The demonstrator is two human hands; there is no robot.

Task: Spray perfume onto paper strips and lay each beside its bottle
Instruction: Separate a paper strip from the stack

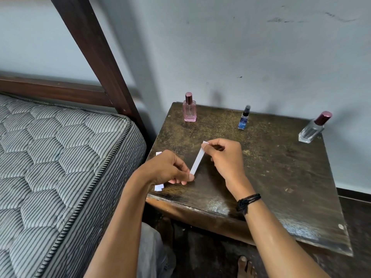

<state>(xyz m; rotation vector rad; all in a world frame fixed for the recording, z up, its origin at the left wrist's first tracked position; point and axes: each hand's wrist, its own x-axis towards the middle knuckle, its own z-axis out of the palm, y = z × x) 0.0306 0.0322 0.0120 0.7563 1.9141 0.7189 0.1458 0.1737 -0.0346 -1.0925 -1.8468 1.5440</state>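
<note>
A white paper strip (197, 160) is held above the dark wooden table (271, 177). My left hand (170, 169) pinches its near end and my right hand (226, 155) pinches its far end. More white strips (159, 187) lie on the table under my left hand, mostly hidden. Three bottles stand along the back of the table: a pink bottle (189, 109) with a maroon cap at the left, a small blue spray bottle (244, 118) in the middle, and a clear bottle (313, 128) with a maroon cap at the right corner.
A striped mattress (60, 157) on a dark wooden bed frame (96, 49) lies against the table's left side. A grey wall stands right behind the bottles. My bare foot (246, 267) is on the dark floor below the table's front edge.
</note>
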